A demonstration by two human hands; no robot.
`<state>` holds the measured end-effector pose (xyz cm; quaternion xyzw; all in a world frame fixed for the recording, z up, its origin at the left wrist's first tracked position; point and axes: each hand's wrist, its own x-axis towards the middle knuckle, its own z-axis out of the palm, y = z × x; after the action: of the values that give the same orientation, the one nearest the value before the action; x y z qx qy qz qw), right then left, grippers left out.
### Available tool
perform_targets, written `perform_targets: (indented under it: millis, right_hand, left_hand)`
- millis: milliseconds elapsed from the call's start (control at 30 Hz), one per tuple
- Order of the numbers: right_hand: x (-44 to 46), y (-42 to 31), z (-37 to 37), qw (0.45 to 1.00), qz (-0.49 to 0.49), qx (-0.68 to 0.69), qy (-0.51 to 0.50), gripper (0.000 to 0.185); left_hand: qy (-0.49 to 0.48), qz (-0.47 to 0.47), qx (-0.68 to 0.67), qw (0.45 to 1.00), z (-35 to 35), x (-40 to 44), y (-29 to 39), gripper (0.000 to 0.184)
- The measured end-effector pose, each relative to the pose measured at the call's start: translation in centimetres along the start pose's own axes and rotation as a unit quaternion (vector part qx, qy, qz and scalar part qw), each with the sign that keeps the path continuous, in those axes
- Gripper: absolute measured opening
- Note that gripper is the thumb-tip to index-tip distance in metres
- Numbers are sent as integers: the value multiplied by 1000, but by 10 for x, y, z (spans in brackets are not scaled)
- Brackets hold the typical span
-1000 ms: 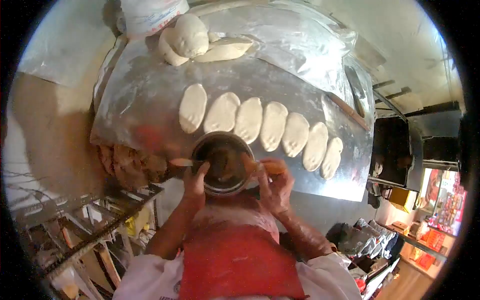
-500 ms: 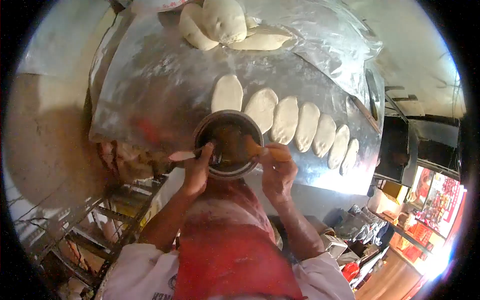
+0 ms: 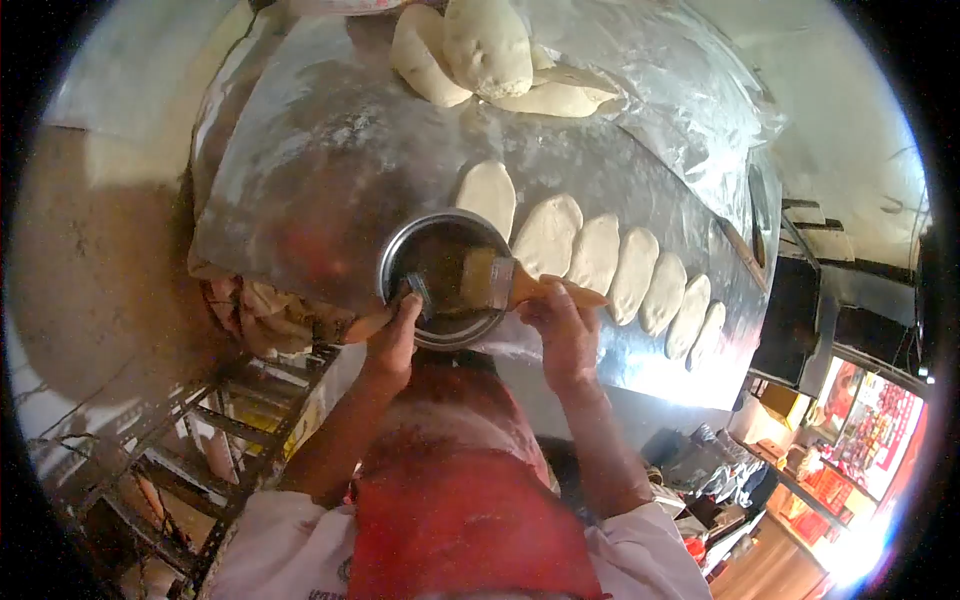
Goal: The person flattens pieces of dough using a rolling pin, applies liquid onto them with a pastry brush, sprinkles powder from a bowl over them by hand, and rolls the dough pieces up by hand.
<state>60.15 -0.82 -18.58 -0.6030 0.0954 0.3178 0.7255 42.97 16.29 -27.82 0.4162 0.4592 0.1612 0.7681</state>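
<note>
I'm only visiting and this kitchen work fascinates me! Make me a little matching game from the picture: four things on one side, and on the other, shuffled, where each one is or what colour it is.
Things
1. Brush
2. Flat dough pieces
3. Big dough lump
4. Apron

Places and colours
A. Heaped towards the far side of the metal table
B. Red
C. Held in the right hand
D. Laid side by side in a row

Right pairs: 1-C, 2-D, 3-A, 4-B
</note>
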Motion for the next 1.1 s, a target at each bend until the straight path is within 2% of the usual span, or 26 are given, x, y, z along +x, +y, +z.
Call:
perform_targets:
  millis: [33,100,167,200,233,267,300,333,367,400,433,500,567,633,667,700,733,767,833,867,933,967,1000,1033,1067,1100]
  right_hand:
    - [5,-2,-1,995,44,92,3,32]
    - [17,-14,6,993,11,120,-17,34]
    - [40,-19,13,995,-66,66,-30,35]
    - [49,-26,23,989,-128,-65,-30,34]
    - [64,-21,28,990,-125,-64,-30,34]
    - [79,-11,30,952,-250,-161,-75,25]
    - [83,-11,38,886,-369,-253,-118,16]
    - [79,-16,38,798,-427,-404,-133,15]
    - [79,-3,27,720,-475,-466,-196,20]
    - [61,9,24,727,-443,-485,-199,22]
    - [41,19,23,731,-413,-504,-202,25]
    - [16,11,25,723,-422,-501,-220,29]
    - [11,1,32,717,-430,-495,-235,33]
    - [32,-9,43,750,-427,-481,-153,37]
    - [54,-13,50,703,-487,-495,-149,39]
    - [68,-22,61,742,-461,-469,-131,33]
    - [75,-16,55,745,-443,-479,-137,34]
    - [82,-8,47,746,-427,-490,-144,34]
    - [52,6,28,684,-474,-533,-153,29]
    - [32,4,18,684,-449,-546,-178,44]
    - [15,2,-7,687,-458,-533,-186,43]
    - [11,-2,-16,685,-457,-540,-172,42]
    - [20,-2,-28,671,-465,-561,-138,40]
    - [36,-1,-35,656,-472,-580,-102,37]
    - [46,-16,-24,672,-481,-560,-63,31]
    - [44,-25,-13,744,-419,-520,-26,35]
  left_hand:
    - [1,1,-2,1000,-1,-3,11,47]
    - [-39,137,149,979,-13,-10,24,55]
    - [-48,110,164,979,-29,-15,39,60]
    - [-37,80,190,978,-35,-15,48,53]
    - [-26,48,216,975,-44,-11,54,58]
    - [67,-56,2,996,-62,9,34,61]
    - [68,-57,4,996,-72,11,35,61]
    - [133,-88,1,987,-80,11,35,61]
    - [198,-120,-2,973,-90,9,35,62]
    - [46,98,290,951,-121,4,6,56]
    - [45,98,288,952,-127,1,2,56]
    - [45,144,331,932,-126,-4,3,68]
    - [27,122,327,937,-128,-12,5,67]
    - [48,70,221,971,-133,-8,-3,60]
    - [45,71,224,971,-119,-9,8,60]
    - [92,-16,148,985,-95,-11,30,58]
    - [138,-104,70,982,-79,-13,41,59]
    - [134,-102,74,983,-77,-12,41,59]
    - [84,-62,-67,992,-73,-9,34,60]
    - [82,-65,-67,992,-62,-16,43,60]
    - [95,-82,-32,992,-31,-29,72,65]
    - [93,-84,-32,992,-49,-26,57,65]
    - [29,-25,106,994,-83,-17,31,64]
    - [-38,37,242,969,-100,-12,18,63]
    - [-43,37,244,968,-91,-11,21,63]
    - [26,-42,150,988,-77,-9,30,60]
